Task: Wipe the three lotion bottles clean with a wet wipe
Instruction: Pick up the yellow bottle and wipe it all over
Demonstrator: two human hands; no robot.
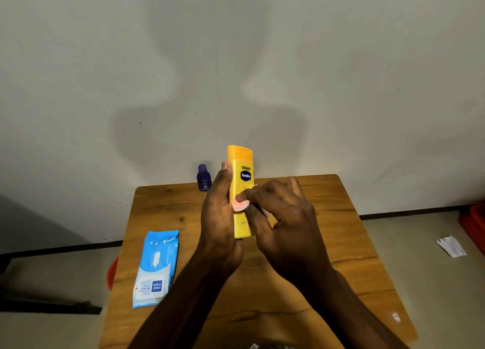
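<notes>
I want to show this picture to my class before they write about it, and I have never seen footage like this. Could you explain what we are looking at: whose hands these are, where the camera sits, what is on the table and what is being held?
There is no machine here. One camera is worn on a person's head and looks forward and down, so both forearms reach in from the bottom edge.

The left hand holds a yellow lotion bottle upright above the wooden table. The right hand presses a small wad of wet wipe, which looks pinkish, against the bottle's front.

On the table lies a blue pack of wet wipes, near the left edge. A small dark blue bottle stands at the far edge by the wall. The task names three bottles, but only two show here.

Off the table, a white scrap lies on the floor to the right.
</notes>
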